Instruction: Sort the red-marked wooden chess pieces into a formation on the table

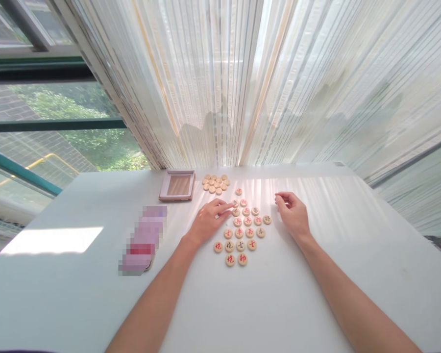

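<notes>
Several round wooden chess pieces with red or black characters (pixel 243 230) lie face up in rows at the middle of the white table (pixel 279 304). My left hand (pixel 208 219) rests just left of them, its index finger stretched out and touching a piece (pixel 235 203) at the top of the rows. My right hand (pixel 293 214) rests on the table to the right of the pieces, fingers loosely curled, with nothing visible in it. A heap of blank-sided pieces (pixel 215 183) lies further back.
An open shallow wooden box (pixel 178 186) sits at the back, left of the heap. A blurred pinkish object (pixel 144 240) lies on the left. Striped sheer curtains (pixel 264 83) hang behind the table, and a window (pixel 51 127) is at the left.
</notes>
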A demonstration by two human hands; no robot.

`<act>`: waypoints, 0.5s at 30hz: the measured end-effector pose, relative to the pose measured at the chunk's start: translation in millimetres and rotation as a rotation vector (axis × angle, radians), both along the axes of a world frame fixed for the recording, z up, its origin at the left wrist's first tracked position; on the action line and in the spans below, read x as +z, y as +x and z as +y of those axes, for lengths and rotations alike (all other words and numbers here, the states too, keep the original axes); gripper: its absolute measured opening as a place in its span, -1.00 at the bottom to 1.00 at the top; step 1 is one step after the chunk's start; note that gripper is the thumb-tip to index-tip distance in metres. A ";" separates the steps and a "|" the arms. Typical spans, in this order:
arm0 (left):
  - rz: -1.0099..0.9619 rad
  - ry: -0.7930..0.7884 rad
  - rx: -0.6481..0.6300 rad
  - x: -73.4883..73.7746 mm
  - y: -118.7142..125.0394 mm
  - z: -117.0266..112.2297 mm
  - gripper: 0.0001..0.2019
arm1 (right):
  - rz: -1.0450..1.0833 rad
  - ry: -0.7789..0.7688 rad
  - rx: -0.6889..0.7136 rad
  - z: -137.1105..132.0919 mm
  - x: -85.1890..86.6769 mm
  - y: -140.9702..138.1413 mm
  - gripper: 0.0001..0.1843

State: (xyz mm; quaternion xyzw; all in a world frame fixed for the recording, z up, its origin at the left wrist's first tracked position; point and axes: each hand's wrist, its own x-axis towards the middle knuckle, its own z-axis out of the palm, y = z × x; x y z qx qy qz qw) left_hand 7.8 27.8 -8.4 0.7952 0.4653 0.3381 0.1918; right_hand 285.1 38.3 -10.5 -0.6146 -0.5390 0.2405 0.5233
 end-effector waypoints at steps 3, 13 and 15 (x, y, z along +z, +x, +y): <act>-0.123 0.009 0.059 -0.4 -2.3 1.6 -0.70 | 0.000 -0.003 -0.002 -0.1 0.1 -0.3 -0.74; 0.312 0.265 0.168 14.6 -4.9 36.7 -0.57 | -0.009 0.014 0.017 1.1 -1.1 -1.3 -0.74; 0.404 0.255 0.132 13.9 -4.7 46.0 -0.58 | -0.008 0.016 0.018 1.1 -1.1 -1.3 -0.73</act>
